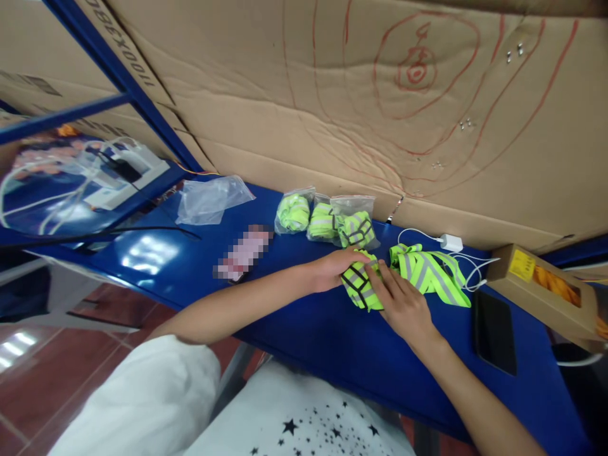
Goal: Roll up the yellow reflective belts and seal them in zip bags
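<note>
A rolled bundle of neon-yellow reflective straps [358, 285], with grey stripes and black bands, is held between my hands above the blue table. My left hand [330, 269] grips its left upper side, the fingertips partly hidden behind the bundle. My right hand [403, 307] lies over its right side with the fingers pressed onto it. Just beyond my right hand, loose reflective straps [434, 275] are spread on the table. Behind my hands stand clear zip bags with similar rolled straps: one bag [293, 212] on the left, another [323, 220] in the middle, a third [356, 228] nearest the bundle.
Empty clear bags [213, 199] lie at the back left, near a phone with a blurred screen [244, 253]. A black phone [494, 332], a white charger [451, 243] with its cable, and a cardboard box [536, 294] are on the right. A cardboard wall [332, 126] rises behind the blue table [304, 329].
</note>
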Motion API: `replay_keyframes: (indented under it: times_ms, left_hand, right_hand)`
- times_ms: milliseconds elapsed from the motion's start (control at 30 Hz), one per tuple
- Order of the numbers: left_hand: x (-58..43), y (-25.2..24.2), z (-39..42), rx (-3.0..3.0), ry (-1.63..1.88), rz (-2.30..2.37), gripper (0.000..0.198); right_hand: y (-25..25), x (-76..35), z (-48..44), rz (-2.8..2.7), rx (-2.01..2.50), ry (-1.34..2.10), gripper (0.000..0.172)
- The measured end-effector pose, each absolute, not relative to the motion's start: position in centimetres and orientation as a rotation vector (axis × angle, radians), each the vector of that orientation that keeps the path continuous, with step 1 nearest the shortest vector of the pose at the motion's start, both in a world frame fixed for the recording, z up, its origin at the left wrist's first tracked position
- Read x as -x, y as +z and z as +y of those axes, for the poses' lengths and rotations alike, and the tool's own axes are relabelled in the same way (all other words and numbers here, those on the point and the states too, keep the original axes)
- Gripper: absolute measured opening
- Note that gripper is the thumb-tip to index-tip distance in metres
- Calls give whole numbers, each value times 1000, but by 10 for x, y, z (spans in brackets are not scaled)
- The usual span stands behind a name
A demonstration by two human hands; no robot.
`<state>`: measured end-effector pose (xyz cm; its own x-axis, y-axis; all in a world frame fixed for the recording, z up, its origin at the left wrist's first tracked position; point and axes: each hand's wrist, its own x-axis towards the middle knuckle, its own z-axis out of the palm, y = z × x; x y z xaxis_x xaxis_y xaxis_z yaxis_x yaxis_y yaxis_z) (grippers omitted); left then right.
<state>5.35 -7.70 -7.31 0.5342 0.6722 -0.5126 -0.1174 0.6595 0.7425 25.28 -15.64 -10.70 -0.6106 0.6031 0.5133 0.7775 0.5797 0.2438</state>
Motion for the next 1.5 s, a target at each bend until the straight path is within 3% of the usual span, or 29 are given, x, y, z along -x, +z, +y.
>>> replay_keyframes:
  times_ms: [133, 233, 367, 500, 600, 800, 900, 967, 1133, 1333, 1433, 1500]
  left_hand:
    - [-20, -59, -77, -903, 298, 840, 39]
    - [22, -49, -53, -1626, 226, 936, 46]
    - [119, -45, 14, -2282, 349, 1666, 55]
    - [223, -57, 66, -2120, 330, 2103, 114]
    - [270, -74, 77, -1957, 225, 2235, 135]
    - [290, -95, 65, -1967, 167, 2313, 100]
    - [290, -94, 60, -1979, 114, 2233, 93]
    - [288, -91, 56, -1970, 57, 2161, 98]
    - [277, -91, 48, -1982, -37, 2061, 135]
    - [256, -70, 33, -2108, 182, 2124, 123]
    - [222, -45, 6, -2242, 572, 2148, 124]
    - [182, -32, -22, -2470, 839, 1847, 122]
  right_hand:
    - [-105, -258, -166, -2467, 945, -403, 77]
    - [-104, -266, -167, -2445, 907, -179, 69]
    - [-106, -277, -165, -2459, 983, -103, 66]
    - [-112, -277, -164, -2537, 997, -89, 73]
    - [-115, -272, -163, -2613, 994, -93, 79]
    - [-115, -270, -158, -2569, 1027, -25, 84]
    - [-117, -273, -157, -2504, 1070, 12, 84]
    - [-120, -275, -157, -2472, 1083, 23, 80]
    - [-131, -272, -156, -2364, 1120, 10, 60]
    - [-133, -268, -157, -2269, 1247, 178, 66]
    - [-133, -268, -159, -2031, 1369, 416, 59]
    - [-130, -267, -160, -1738, 1486, 528, 54]
